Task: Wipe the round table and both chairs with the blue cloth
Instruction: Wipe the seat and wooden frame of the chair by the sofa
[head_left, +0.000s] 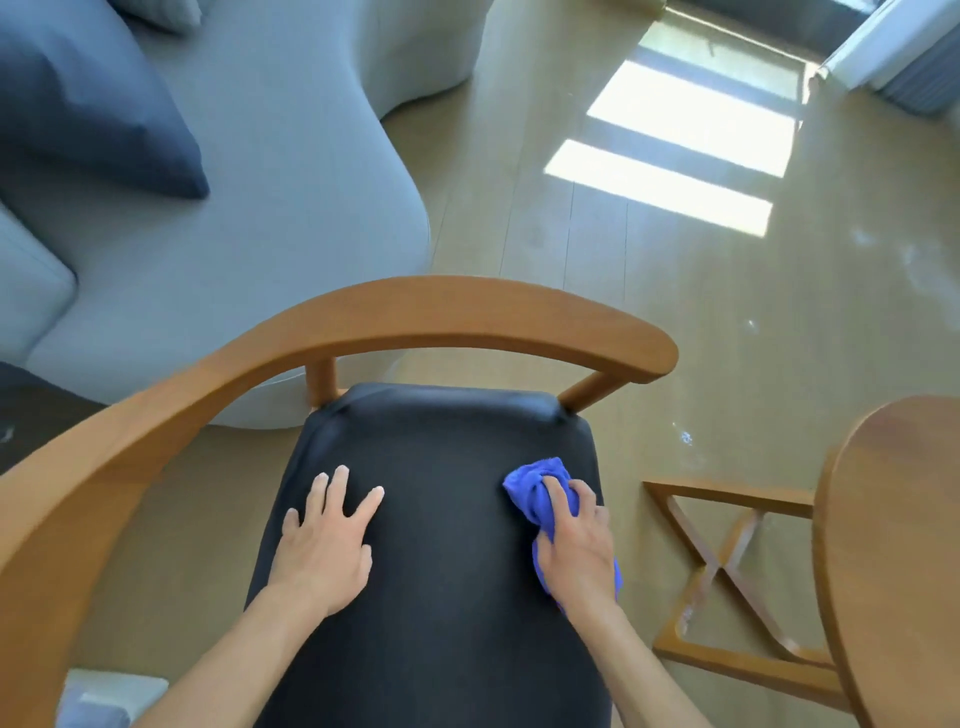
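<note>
wiping the chair seat

i have my right hand (574, 551) grasping the bunched blue cloth (540, 493) at 3 o'clock on the black seat (441, 519); my left hand (324, 540) lies flat and released at 9. next i judge a sweep across, then the curved wooden backrest (415, 312). the round table (893, 519) waits at far right.

No legible text or labels

Pale wood-plank floor (519, 208) runs across the room, and bright bars of sunlight (675, 150) fall on it at upper right (window side, white curtain (893, 47) just visible). A curved grey sofa (270, 171) fills the upper left, a dark blue cushion (93, 114) resting on it.
</note>
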